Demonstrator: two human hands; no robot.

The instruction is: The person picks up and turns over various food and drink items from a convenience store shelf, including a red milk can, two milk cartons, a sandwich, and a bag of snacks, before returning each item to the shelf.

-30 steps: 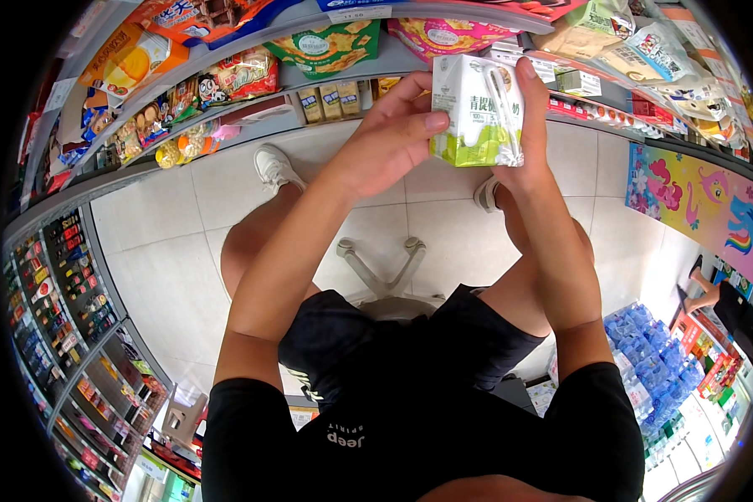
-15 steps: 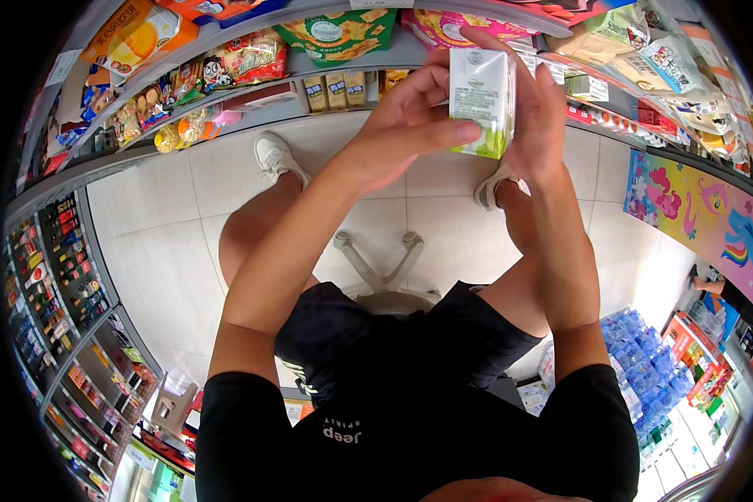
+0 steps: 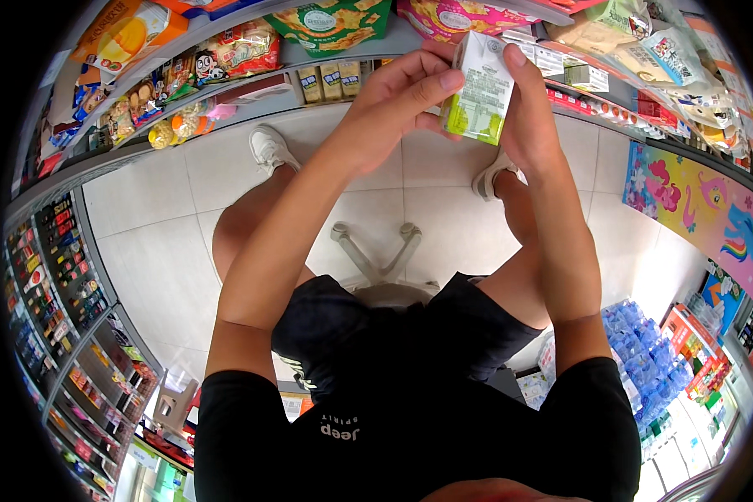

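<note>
Fingers (image 3: 433,87) around one carton (image 3: 484,94)

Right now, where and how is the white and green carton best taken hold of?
Probably grip the white and green carton by its long side walls, left hand from the left, right hand from the right: it is boxy, flat-sided, tilted, and most of its printed face shows between the hands.

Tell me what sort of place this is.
Probably a grocery or convenience shop: a green snack bag and others line the shelving in front, bluish packs of bottles stand at the lower right, and a small carton is in hand.
</note>
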